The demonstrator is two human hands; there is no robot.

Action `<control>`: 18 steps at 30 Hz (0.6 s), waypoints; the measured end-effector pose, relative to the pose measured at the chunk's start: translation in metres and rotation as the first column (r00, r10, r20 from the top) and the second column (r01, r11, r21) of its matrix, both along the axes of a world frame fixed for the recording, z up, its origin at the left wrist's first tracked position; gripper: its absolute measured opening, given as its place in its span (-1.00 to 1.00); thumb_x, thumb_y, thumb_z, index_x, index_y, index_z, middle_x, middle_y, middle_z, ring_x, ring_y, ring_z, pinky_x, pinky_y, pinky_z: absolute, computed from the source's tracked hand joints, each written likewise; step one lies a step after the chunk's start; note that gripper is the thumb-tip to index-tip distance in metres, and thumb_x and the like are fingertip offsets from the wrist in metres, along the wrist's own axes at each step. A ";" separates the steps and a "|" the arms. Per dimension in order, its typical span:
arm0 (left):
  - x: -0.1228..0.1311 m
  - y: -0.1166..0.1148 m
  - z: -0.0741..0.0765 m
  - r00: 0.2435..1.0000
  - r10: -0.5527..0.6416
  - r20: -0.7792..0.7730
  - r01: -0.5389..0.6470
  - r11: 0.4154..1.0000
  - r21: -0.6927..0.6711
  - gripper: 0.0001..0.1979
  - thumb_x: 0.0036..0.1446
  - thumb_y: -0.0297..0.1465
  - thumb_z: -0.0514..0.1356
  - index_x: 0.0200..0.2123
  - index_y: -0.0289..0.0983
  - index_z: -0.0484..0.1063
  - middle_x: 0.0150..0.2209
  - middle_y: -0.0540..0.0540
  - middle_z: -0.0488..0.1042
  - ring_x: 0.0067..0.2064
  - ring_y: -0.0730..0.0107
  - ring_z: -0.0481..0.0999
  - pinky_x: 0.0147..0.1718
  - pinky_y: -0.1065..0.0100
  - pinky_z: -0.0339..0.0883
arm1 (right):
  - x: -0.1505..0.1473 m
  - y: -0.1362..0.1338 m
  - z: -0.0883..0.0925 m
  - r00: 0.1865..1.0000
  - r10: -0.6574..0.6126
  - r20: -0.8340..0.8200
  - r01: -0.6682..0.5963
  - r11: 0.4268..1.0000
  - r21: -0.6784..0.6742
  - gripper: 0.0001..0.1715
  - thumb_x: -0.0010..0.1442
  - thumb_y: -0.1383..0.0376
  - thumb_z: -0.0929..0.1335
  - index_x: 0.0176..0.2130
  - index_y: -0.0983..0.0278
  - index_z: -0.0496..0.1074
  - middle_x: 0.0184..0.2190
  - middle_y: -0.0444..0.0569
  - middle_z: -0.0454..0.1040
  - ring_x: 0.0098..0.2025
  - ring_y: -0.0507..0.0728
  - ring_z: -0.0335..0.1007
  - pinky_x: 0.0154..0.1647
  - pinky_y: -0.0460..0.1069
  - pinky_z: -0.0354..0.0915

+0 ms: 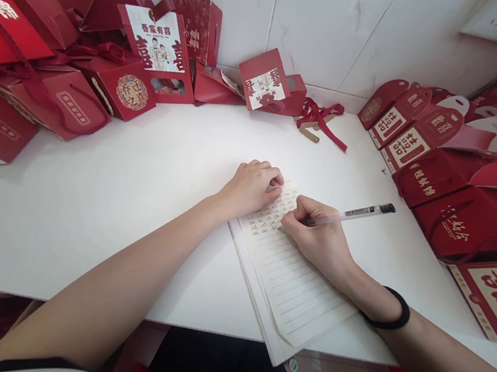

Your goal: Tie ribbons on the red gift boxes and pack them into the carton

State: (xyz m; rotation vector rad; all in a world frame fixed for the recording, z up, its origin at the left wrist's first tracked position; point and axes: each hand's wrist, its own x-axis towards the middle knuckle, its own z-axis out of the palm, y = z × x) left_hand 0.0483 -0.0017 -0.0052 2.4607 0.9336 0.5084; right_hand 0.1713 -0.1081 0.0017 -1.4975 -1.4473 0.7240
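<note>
The right hand [322, 234] has its fingers clamped on a slim, clear-barrelled pen with a black end [362, 212], its tip at the lowest written row of a white, ruled paper notebook [305, 288], which lies on the white tabletop [137, 176], its near end overhanging the edge. The left hand [251, 187] rests across the page top, fingers loosely curled, though whether they grip anything I cannot tell. Writing seems in hand, and the next stroke calls for a steady page and the tip kept on that line.
</note>
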 end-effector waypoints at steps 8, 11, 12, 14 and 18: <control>-0.001 0.000 -0.001 1.000 -0.003 -0.005 0.003 0.999 0.051 -0.84 0.14 -0.38 0.09 -0.27 -0.27 0.44 -0.22 -0.08 0.48 -0.12 0.25 0.38 -0.09 0.18 0.18 | 0.010 0.006 0.002 0.849 -0.155 -0.505 0.126 0.988 -0.090 -0.56 -0.01 0.31 0.34 -0.58 0.22 -0.06 -0.76 -0.33 -0.09 -0.71 -0.09 -0.21 -0.72 -0.16 -0.21; -0.002 -0.001 -0.004 1.000 -0.003 0.000 0.003 0.996 0.089 -0.84 0.12 -0.39 0.09 -0.28 -0.28 0.45 -0.26 -0.09 0.49 -0.16 0.23 0.42 -0.12 0.17 0.24 | 0.022 0.013 0.001 0.803 -0.189 -0.565 0.171 0.982 -0.086 -0.51 0.02 0.19 0.39 -0.58 0.22 -0.02 -0.79 -0.33 -0.02 -0.73 -0.09 -0.21 -0.74 -0.17 -0.22; -0.002 -0.001 -0.005 1.000 0.006 0.018 -0.008 0.996 0.089 -0.84 0.11 -0.40 0.10 -0.29 -0.27 0.46 -0.27 -0.09 0.50 -0.16 0.22 0.43 -0.12 0.16 0.26 | 0.027 0.017 0.001 0.805 -0.211 -0.554 0.207 0.976 -0.072 -0.51 0.02 0.15 0.40 -0.57 0.22 0.01 -0.79 -0.32 0.01 -0.73 -0.09 -0.19 -0.75 -0.18 -0.21; -0.004 -0.002 -0.004 0.996 0.024 0.086 -0.029 0.998 0.061 -0.86 0.10 -0.41 0.10 -0.31 -0.27 0.45 -0.28 -0.09 0.51 -0.18 0.21 0.45 -0.11 0.13 0.29 | 0.038 0.023 -0.001 0.812 -0.286 -0.509 0.305 0.951 -0.049 -0.52 0.01 0.08 0.41 -0.56 0.23 0.07 -0.77 -0.29 0.07 -0.72 -0.09 -0.13 -0.75 -0.20 -0.18; -0.012 -0.004 0.005 0.975 0.111 0.192 -0.133 0.985 0.109 -0.85 0.13 -0.42 0.06 -0.28 -0.22 0.42 -0.25 -0.07 0.52 -0.16 0.27 0.48 -0.07 0.14 0.35 | 0.057 0.035 -0.006 0.805 -0.397 -0.440 0.394 0.913 -0.102 -0.48 -0.08 -0.04 0.43 -0.54 0.25 0.15 -0.75 -0.25 0.13 -0.72 -0.08 -0.09 -0.76 -0.20 -0.16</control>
